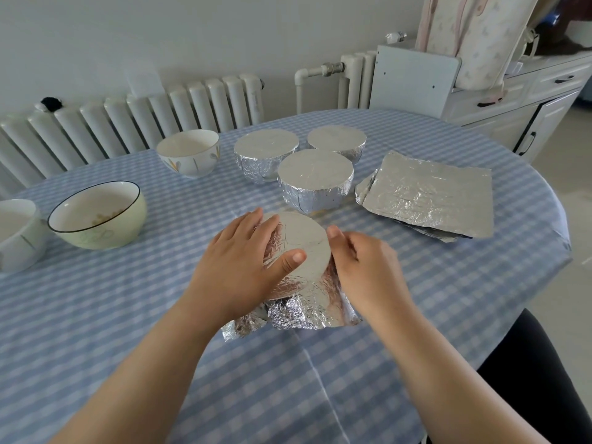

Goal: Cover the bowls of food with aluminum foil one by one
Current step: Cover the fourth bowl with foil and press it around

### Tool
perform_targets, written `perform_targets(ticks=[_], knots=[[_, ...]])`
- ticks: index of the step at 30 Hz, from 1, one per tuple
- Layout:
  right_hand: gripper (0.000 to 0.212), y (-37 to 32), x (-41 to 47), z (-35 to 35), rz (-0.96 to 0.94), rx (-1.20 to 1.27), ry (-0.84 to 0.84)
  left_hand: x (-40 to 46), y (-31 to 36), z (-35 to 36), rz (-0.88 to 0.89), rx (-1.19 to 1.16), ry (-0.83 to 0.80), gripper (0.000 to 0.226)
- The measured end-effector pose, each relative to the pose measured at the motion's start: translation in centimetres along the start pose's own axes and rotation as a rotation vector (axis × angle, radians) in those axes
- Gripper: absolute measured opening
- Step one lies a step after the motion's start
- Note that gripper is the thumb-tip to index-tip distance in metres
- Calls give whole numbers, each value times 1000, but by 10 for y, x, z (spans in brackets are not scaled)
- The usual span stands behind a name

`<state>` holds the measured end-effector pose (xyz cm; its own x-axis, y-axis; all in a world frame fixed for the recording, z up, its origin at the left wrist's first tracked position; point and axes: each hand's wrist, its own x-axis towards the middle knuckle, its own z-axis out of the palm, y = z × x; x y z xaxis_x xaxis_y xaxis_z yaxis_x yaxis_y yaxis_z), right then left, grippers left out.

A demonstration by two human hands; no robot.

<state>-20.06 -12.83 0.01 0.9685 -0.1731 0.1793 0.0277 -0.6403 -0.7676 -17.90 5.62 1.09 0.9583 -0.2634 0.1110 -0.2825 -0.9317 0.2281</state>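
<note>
— One big round table (134, 315) is seen, draped in a smooth blue-and-white checked cloth, with a ribbed white radiator (128, 123) behind it along the wall.

— And on the cloth?

— A stack of foil sheets (429, 193) is laid at the right, squarish, crinkled, matt silver. Three wrapped bowls (315, 181) are grouped beside it at the far middle, their tops drawn flat and their sides creased.

— Any left uncovered?

— Three glazed ceramic ones at the left: a pale green bowl (96, 216) with a dark rim, a white bowl (189, 152) with painted sprigs further back, and a third bowl (16, 232) cut off by the frame edge.

— The one being worked?

— The foil-covered bowl (304, 238) is set near the front centre, its disc top taut, loose crumpled foil flaring out at the base. It is clasped by the left hand (243, 261), fingers wrapped over the side and thumb pressed on the top. Foil is pressed against the opposite side by the right hand (362, 267), fingers curled. Much of the bowl's wall is hidden by both hands.
</note>
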Motion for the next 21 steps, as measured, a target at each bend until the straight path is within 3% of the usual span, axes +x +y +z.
perform_targets(ticks=[4,8,16,21], knots=[[34,1,3,0,3,15,-77,0,0,0,-5,-12,6,124],[39,2,6,-3,35,64,-159,-1,1,0,-7,-17,9,122],[19,11,-1,1,130,472,-305,-1,2,-2,-33,-52,-7,129],[17,7,20,-1,129,489,-350,-6,9,-2,-132,-127,30,132]])
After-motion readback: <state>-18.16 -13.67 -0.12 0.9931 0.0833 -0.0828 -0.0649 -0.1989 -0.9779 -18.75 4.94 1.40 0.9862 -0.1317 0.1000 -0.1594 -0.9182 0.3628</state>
